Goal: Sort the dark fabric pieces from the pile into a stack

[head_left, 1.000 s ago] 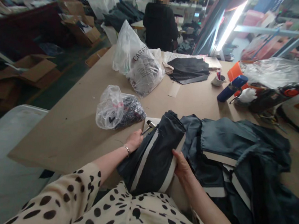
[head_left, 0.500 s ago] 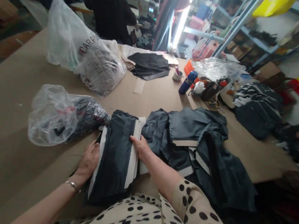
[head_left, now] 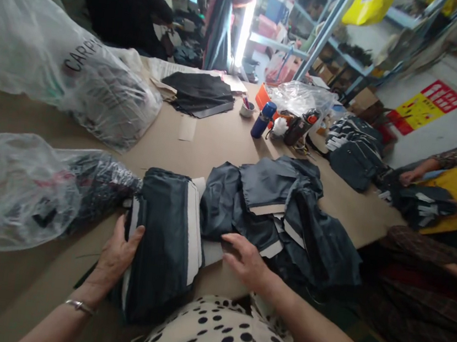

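Note:
A folded stack of dark blue-grey fabric pieces (head_left: 161, 229) with pale strips along both long edges lies right in front of me. My left hand (head_left: 116, 254) grips its left edge, thumb over the top and fingers down the side. Apart from the stack, to its right, my right hand (head_left: 246, 262) is open with its fingers spread and nothing in them. Just beyond that hand lies a loose heap of the same dark fabric pieces (head_left: 268, 190), some edged with pale strips.
At left lie a clear plastic bag of dark items (head_left: 26, 190) and a larger printed bag (head_left: 108, 95). Farther back are black fabric pieces (head_left: 198, 92), a small cup (head_left: 246, 109), a blue bottle (head_left: 263, 121) and a black bottle (head_left: 300, 127). Another person's hands (head_left: 414, 172) handle dark items at right.
My right hand has let go of the stack's right edge and moved right, opening. My left thumb now lies over the left edge. The view has turned right, showing more of the co-workers there.

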`<action>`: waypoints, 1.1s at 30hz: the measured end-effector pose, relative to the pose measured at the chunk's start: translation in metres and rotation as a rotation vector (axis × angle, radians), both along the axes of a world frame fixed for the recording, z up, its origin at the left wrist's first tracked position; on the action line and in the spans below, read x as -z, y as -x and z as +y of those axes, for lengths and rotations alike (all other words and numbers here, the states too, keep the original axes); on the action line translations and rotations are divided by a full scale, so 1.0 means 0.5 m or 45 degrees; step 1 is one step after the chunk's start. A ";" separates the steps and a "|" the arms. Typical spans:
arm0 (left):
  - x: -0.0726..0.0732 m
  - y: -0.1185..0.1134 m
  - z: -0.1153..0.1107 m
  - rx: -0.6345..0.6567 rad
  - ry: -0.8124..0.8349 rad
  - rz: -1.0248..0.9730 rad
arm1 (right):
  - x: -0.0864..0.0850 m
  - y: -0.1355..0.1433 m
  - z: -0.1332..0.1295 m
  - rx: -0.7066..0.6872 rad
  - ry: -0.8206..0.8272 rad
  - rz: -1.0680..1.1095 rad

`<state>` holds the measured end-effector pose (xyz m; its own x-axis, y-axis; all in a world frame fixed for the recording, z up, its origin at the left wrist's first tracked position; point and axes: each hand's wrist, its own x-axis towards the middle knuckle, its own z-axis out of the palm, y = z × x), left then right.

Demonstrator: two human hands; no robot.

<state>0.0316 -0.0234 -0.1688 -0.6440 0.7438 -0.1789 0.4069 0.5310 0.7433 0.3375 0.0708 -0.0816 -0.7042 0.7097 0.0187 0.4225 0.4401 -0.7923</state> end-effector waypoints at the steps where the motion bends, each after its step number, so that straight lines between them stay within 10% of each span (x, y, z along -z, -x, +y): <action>1: -0.004 -0.002 -0.005 -0.027 -0.002 -0.039 | -0.008 -0.046 -0.014 0.066 -0.010 -0.035; 6: -0.071 -0.048 -0.025 -0.080 -0.463 0.377 | -0.036 -0.209 -0.030 0.295 -0.230 -0.162; 12: -0.159 -0.209 0.028 0.465 -0.463 0.676 | -0.046 -0.327 0.113 0.212 -0.941 -0.527; 22: -0.029 -0.403 0.184 0.599 0.380 0.561 | 0.107 -0.409 0.237 0.041 -1.021 -0.725; 33: 0.075 -0.485 0.233 0.453 0.285 0.347 | 0.155 -0.405 0.228 0.138 -1.003 -0.576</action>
<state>0.2739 0.0931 -0.2063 -0.4031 0.8883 -0.2198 0.7552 0.4586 0.4683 0.5403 0.1849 -0.1591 -0.6924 0.6714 0.2642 0.6902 0.7231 -0.0289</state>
